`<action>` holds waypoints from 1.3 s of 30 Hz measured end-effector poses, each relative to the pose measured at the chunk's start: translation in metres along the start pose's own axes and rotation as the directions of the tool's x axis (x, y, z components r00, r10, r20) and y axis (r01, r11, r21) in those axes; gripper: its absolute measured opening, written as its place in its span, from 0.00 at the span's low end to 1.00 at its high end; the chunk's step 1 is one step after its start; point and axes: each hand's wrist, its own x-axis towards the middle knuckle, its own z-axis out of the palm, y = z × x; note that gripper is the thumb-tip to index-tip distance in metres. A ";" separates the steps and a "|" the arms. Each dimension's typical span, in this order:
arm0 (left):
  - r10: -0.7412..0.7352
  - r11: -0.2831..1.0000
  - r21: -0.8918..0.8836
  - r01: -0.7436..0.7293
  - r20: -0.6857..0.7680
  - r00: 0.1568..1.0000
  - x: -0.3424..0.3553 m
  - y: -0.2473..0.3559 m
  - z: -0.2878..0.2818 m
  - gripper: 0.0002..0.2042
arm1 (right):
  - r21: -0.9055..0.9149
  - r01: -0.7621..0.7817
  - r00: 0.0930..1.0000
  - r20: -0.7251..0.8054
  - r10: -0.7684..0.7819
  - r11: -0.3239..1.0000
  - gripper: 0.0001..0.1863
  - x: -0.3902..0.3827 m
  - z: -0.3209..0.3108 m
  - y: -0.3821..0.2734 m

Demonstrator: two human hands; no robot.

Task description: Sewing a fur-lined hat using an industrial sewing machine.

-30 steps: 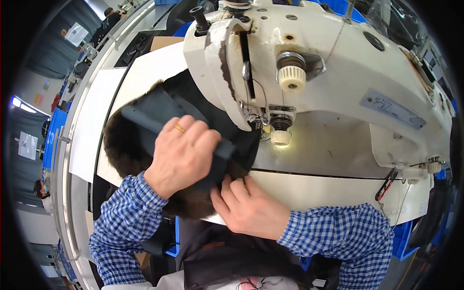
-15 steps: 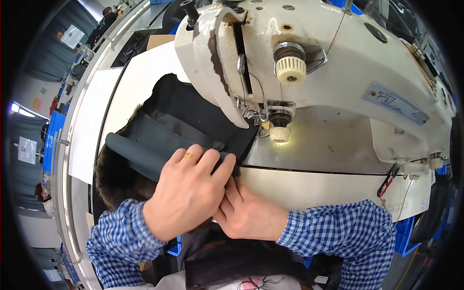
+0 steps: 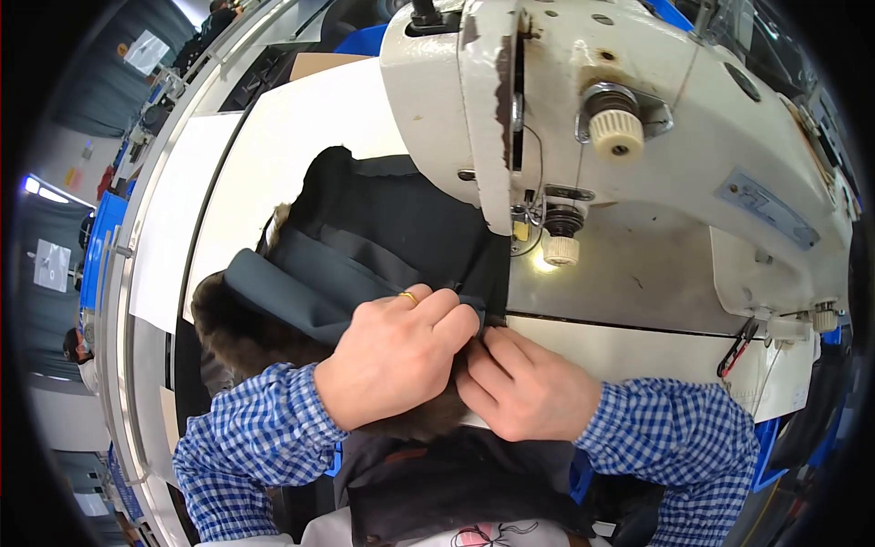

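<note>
Dark blue-black fabric (image 3: 401, 205) lies on the table, its right edge reaching toward the needle area of a white sewing machine (image 3: 474, 118). A folded-over flap of it runs down to my hands, and brown fur (image 3: 241, 328) shows along its left and lower sides. My left hand (image 3: 401, 356), with a ring on one finger, is closed on the fabric's near right corner. Right beside it, my right hand (image 3: 524, 383) pinches the same edge, fingertips almost meeting the left ones. Both thumbs are hidden, and so is the exact fold between the fingers.
A metal bed plate (image 3: 620, 264) extends right under the machine arm. Small red-and-black thread snips (image 3: 736, 351) lie at the table's right. A metal rail (image 3: 137, 237) borders the left side, with a blue bin (image 3: 105, 246) beyond it. Other people sit far off at the left.
Both hands and the fabric have shifted a little to the right in view, as has the machine head. My fingers have drawn slightly apart along the held edge.
</note>
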 end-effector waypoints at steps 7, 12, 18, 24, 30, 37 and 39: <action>-0.247 0.955 -0.177 0.240 -0.018 0.969 -0.005 -0.009 -0.021 0.21 | -0.121 0.025 0.997 0.073 -0.016 0.992 0.19 0.012 -0.010 -0.013; -0.154 0.987 0.024 0.157 -0.075 0.985 -0.011 -0.014 -0.016 0.17 | -0.095 -0.016 0.997 0.079 0.023 0.995 0.18 0.030 -0.011 -0.018; -0.141 0.967 -0.207 0.150 0.061 0.988 -0.008 -0.016 -0.007 0.15 | -0.105 -0.010 0.996 0.090 0.019 0.994 0.19 0.030 -0.009 -0.019; -0.234 0.939 -0.251 0.234 0.031 0.972 -0.007 -0.019 -0.007 0.17 | -0.099 -0.031 0.997 0.070 0.038 0.995 0.17 0.036 -0.011 -0.016; -0.181 0.982 -0.037 0.183 0.053 0.982 -0.003 -0.022 -0.016 0.20 | -0.125 -0.047 0.999 -0.005 0.047 0.991 0.18 0.029 -0.004 -0.012; -0.101 0.993 -0.055 0.106 0.075 0.992 -0.005 -0.020 -0.010 0.19 | -0.087 0.025 0.999 0.032 -0.022 0.996 0.20 0.030 -0.008 -0.013; -0.110 0.992 -0.061 0.114 0.074 0.991 -0.005 -0.021 -0.008 0.18 | -0.080 0.029 0.999 0.028 -0.027 0.996 0.20 0.030 -0.007 -0.013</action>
